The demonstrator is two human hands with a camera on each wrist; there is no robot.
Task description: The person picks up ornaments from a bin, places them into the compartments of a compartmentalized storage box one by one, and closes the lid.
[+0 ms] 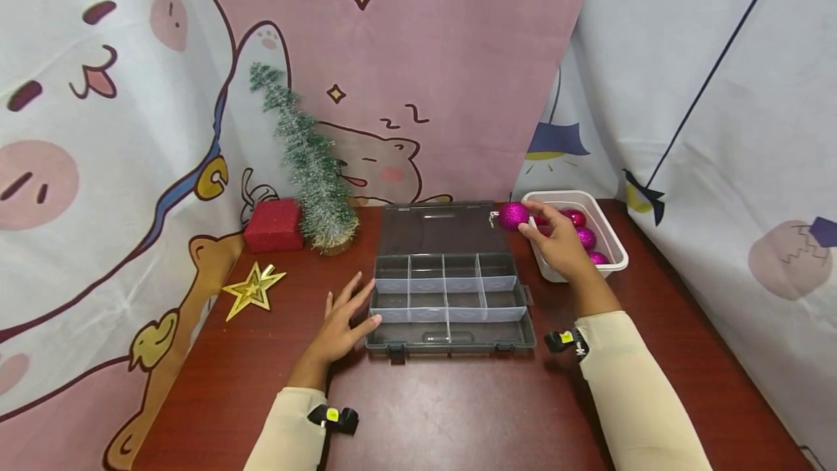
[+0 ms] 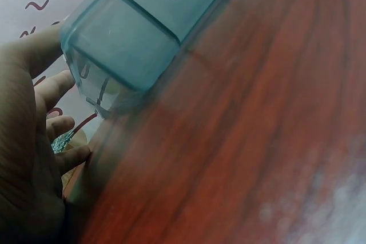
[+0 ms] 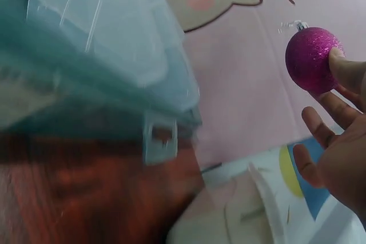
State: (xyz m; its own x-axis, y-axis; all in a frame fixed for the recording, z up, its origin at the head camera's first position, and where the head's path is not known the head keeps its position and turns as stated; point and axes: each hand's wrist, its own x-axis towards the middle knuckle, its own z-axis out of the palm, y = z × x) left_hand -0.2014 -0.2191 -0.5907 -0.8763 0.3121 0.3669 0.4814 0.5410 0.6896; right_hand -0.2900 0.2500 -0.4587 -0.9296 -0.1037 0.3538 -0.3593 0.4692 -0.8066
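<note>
Your right hand (image 1: 556,238) pinches a magenta glitter bauble (image 1: 512,216) between thumb and fingers, with its cap and hanging loop pointing to your left. The bauble is in the air between the white plastic basket (image 1: 603,235) and the raised edge of the smoky lid (image 1: 431,232); how high it hangs above the table (image 1: 451,413) is hard to judge from these angles. In the right wrist view, your ring and little fingers curve free below it. More magenta baubles (image 1: 586,238), some glittered and at least one shiny, lie in the basket under your right hand.

Your left hand (image 1: 343,325) has its fingers spread apart, thumb and index finger touching the left side of the clear grey compartment organizer (image 1: 451,347). The organizer lies open before you, its lid folded back on the far side; two pale divider strips (image 1: 405,313) split it into three rows, four compartments in each of the back two and two in the front.

To your left stand a frosted miniature Christmas tree (image 1: 314,173), a red box (image 1: 275,225) just beside it, and a gold star (image 1: 253,291) lying nearer you.
</note>
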